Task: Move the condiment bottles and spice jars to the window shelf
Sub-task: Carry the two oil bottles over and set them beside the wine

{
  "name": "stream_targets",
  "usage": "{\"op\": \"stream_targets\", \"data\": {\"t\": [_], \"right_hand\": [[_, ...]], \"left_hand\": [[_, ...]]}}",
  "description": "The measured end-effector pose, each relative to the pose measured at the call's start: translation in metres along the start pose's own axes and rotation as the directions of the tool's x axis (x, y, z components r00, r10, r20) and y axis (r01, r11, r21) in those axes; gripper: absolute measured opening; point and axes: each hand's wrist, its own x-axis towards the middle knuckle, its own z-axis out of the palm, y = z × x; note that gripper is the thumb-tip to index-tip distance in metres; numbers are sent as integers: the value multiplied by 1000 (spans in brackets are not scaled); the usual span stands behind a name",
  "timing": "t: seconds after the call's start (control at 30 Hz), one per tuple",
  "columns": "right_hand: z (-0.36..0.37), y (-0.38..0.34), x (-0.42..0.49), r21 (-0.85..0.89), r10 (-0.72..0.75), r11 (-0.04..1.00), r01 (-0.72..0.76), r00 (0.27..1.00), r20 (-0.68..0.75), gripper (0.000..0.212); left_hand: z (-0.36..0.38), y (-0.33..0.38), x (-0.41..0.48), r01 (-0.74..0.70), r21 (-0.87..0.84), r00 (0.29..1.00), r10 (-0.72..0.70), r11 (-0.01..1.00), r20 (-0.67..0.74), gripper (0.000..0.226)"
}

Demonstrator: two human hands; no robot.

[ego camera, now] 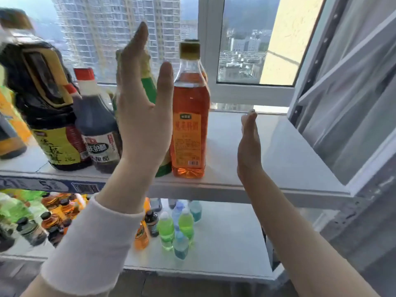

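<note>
Standing on window shelf (289,157): amber bottle (189,116), green bottle (150,84) just left, small dark bottle (96,125) and big dark bottle (49,103) further left. Left hand (141,108) raised before green bottle, fingers straight, spread, gripping nothing. Right hand (249,146) edge-on, right of amber bottle, fingers straight, empty.
</note>
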Motion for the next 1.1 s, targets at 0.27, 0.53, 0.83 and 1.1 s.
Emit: {"op": "stream_targets", "data": {"t": [0.27, 0.53, 0.83, 1.1], "right_hand": [[-37, 13, -180, -474, -121, 880, -15, 959, -255, 57], [-125, -6, -347, -869, -259, 412, -275, 879, -401, 55], [-206, -40, -632, -750, -275, 120, -650, 704, -655, 57], [-195, -103, -959, -382, -375, 53, -922, 337, -864, 58]], "left_hand": [[-49, 21, -105, -24, -93, 930, 56, 995, 362, 41], [-43, 80, -219, -391, -270, 512, 452, 880, 731, 41], [-101, 242, -404, -407, -599, 101, 686, 689, 721, 51], [-271, 461, -564, -157, -896, -128, 891, 415, 435, 57]]}}
